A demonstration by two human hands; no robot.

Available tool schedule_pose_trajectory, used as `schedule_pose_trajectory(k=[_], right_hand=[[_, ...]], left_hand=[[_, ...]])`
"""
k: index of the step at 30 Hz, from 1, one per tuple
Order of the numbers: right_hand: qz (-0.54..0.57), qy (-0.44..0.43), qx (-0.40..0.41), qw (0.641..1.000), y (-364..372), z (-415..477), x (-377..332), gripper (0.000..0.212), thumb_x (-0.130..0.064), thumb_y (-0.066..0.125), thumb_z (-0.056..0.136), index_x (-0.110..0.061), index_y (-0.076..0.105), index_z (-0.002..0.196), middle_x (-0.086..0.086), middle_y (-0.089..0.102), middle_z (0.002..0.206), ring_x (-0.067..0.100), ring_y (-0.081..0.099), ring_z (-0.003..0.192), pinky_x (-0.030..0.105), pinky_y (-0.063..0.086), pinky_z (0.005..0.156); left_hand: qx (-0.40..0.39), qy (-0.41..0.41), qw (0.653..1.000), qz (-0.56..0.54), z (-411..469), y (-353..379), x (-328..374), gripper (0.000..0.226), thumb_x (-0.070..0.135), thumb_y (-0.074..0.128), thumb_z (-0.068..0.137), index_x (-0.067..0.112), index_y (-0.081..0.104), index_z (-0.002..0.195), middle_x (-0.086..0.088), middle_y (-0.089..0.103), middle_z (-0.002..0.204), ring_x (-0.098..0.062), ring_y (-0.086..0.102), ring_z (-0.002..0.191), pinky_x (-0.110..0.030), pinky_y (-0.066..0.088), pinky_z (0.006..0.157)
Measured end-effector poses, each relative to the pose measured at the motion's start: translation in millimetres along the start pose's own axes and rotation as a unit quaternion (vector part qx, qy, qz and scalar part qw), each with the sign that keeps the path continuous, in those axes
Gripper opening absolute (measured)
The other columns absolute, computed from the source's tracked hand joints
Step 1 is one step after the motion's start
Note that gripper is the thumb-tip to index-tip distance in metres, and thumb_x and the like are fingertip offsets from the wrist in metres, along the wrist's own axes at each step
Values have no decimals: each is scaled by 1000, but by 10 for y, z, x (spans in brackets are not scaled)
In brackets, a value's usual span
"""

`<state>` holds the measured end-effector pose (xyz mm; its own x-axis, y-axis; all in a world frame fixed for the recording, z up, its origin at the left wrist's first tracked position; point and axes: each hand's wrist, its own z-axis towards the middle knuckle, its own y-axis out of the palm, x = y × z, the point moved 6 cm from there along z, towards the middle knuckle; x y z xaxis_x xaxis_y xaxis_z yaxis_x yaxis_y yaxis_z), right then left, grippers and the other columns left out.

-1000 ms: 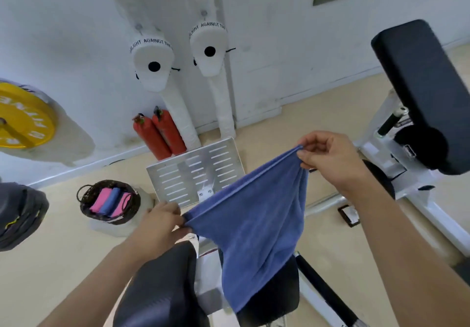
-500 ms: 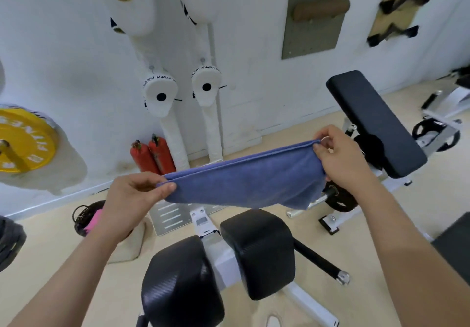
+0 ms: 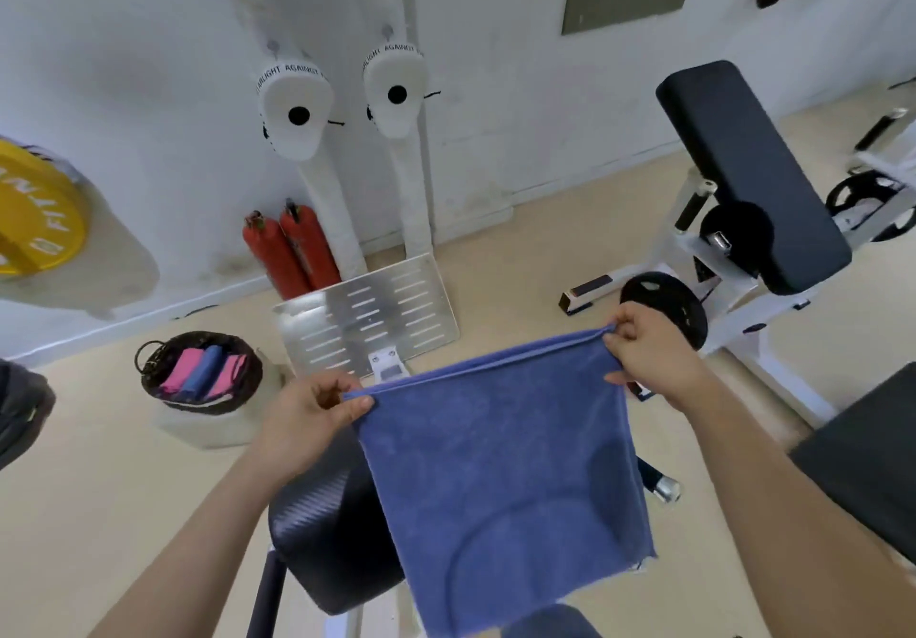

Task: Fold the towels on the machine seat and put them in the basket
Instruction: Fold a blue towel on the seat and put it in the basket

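Head view: both hands, left hand (image 3: 310, 417) and right hand (image 3: 649, 352), pinch towel (image 3: 500, 469) top corners; keep edge taut, corners matched, then fold toward basket (image 3: 148, 369).

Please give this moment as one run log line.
step: fold | blue towel: hangs between hands | left hand: pinches top corner | right hand: pinches other corner | basket: holds pink and blue towels

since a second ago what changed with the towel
The towel went from hanging bunched to raised and taut, and now hangs flat and spread. The left hand and right hand kept pinching its top corners throughout. The basket and its pink and blue towels stayed put.
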<state>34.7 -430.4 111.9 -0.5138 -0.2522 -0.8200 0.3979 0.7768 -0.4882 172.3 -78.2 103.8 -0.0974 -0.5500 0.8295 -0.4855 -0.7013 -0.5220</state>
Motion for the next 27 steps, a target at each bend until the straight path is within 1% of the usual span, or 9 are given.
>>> schedule_pose_trajectory(k=[3, 6, 9, 12, 15, 19, 21, 23, 27], right_hand=[[25, 27, -53, 998, 225, 120, 125, 20, 1, 50, 94, -15, 50, 82, 5, 43, 68, 16, 46, 66, 35, 59, 55], [57, 20, -129, 990, 294, 33, 3, 14, 3, 51, 92, -9, 57, 87, 2, 54, 65, 19, 54, 69, 41, 59, 60], [104, 5, -206, 973, 332, -121, -187, 21, 2, 51, 92, -8, 69, 91, 6, 62, 75, 17, 59, 66, 29, 56, 52], [181, 1, -276, 944, 454, -346, -409, 26, 5, 50, 91, -9, 71, 84, 9, 60, 66, 15, 55, 53, 24, 51, 43], [223, -15, -353, 908, 668, -685, -675, 12, -3, 55, 86, -7, 67, 84, 7, 48, 55, 14, 49, 45, 23, 49, 41], [245, -33, -470, 847, 1071, -1204, -944, 10, -8, 52, 84, -6, 60, 90, 6, 58, 56, 14, 58, 45, 20, 50, 45], [280, -37, -490, 825, 1237, -1314, -979, 9, -8, 52, 85, -6, 58, 92, 11, 58, 65, 16, 60, 50, 22, 52, 48], [315, -29, -479, 819, 1317, -1271, -922, 11, -8, 52, 84, -5, 57, 93, 11, 61, 68, 17, 60, 53, 24, 52, 49], [340, 45, -406, 847, 1245, -939, -454, 11, -7, 49, 77, -7, 58, 82, 9, 56, 65, 16, 55, 52, 26, 48, 48]], left_hand=[[43, -43, 995, -73, 52, 115, -283, 12, 2, 62, 89, 7, 60, 78, 5, 61, 58, -6, 51, 56, -12, 41, 52], [129, -52, 980, -140, 68, -2, -305, 18, 1, 55, 93, 15, 55, 81, 7, 59, 57, -2, 48, 51, -16, 43, 49], [219, -18, 964, -149, 72, -201, -103, 21, 2, 51, 94, 19, 53, 81, -7, 55, 68, -14, 45, 56, -14, 40, 44], [284, 0, 944, -168, 74, -409, 15, 20, 5, 56, 93, 22, 57, 82, -7, 57, 70, -15, 44, 54, -16, 38, 44], [334, 12, 926, -175, -49, -686, 86, 8, 8, 63, 88, 15, 66, 89, -3, 64, 76, -8, 57, 62, -25, 50, 57], [395, 22, 899, -188, -146, -1170, 153, 7, 12, 66, 85, 14, 70, 90, -2, 66, 80, -8, 59, 69, -19, 52, 63], [403, 51, 900, -161, -61, -1362, 291, 8, 18, 67, 83, 18, 72, 88, 7, 68, 76, -9, 58, 73, -25, 53, 72], [387, 78, 907, -148, 128, -1393, 488, 10, 19, 67, 83, 28, 72, 81, 20, 67, 67, -2, 58, 70, -20, 51, 71], [307, 104, 943, -74, 750, -880, 766, 10, 19, 68, 83, 27, 74, 82, 22, 68, 78, 7, 61, 76, -12, 47, 77]])
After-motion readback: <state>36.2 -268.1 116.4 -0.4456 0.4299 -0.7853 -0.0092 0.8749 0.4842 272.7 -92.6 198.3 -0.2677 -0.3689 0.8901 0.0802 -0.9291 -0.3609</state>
